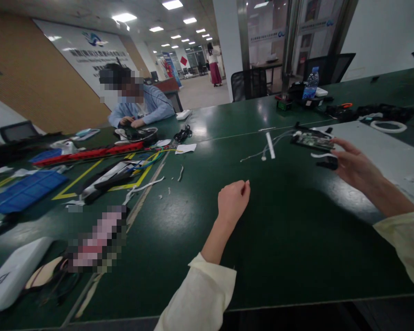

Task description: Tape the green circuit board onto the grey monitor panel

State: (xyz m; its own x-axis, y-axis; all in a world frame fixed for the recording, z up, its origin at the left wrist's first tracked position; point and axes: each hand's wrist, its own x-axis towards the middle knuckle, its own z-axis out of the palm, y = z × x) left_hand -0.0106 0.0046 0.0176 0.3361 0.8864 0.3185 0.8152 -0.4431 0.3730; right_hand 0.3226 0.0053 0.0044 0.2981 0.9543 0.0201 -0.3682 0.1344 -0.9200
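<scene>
My right hand (357, 168) pinches the near right end of a green circuit board (310, 139) in a dark frame, tilted above the table. Thin grey wires (279, 136) run left from the board. Just below it, against my fingers, is a small black piece (327, 162) with a white strip; whether I grip it too, I cannot tell. Closed in a fist, my left hand (232, 201) is over the green table (279, 257), with nothing showing in it. A white stick-like strip (270, 145) lies between the two hands, near the wires.
A grey sheet (376, 142) lies to the right, with a white ring (388, 127) and a water bottle (311, 83) beyond. On the left are a blue tray (25, 191), a red strip (89, 154), cables and a white box (15, 276). A co-worker (141, 103) sits across.
</scene>
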